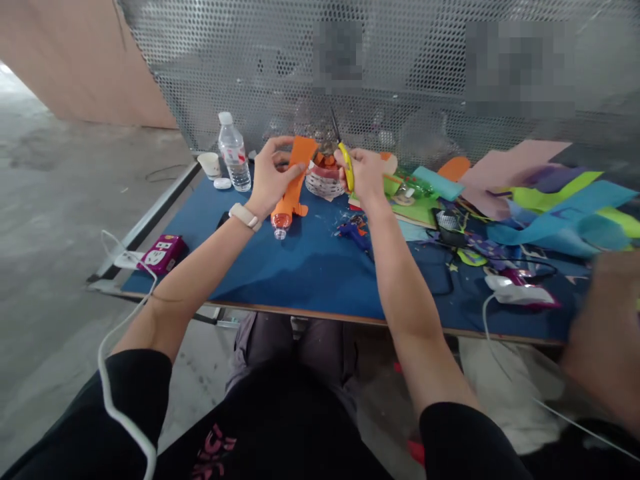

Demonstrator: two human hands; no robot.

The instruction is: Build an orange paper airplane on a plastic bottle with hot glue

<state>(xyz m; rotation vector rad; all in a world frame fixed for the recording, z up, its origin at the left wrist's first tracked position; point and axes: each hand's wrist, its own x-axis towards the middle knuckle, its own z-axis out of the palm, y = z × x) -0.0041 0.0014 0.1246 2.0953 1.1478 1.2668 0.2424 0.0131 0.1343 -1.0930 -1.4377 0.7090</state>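
My left hand [273, 175] is closed on an orange foam sheet [296, 179], pinching its upper edge and holding it upright over the blue table [300, 267]. My right hand [364, 175] grips yellow-handled scissors [346, 163], whose blades point up and left toward the sheet's top. A small bottle wrapped in orange [281, 223] lies on the table just under the sheet. A pale watch is on my left wrist.
A water bottle [234, 160], a paper cup [210, 164] and a white basket [324, 181] stand at the back. Coloured foam sheets [550, 200] pile up at the right. A blue glue gun [353, 231], a purple pack [163, 253] and another person's blurred arm [607, 333] are nearby.
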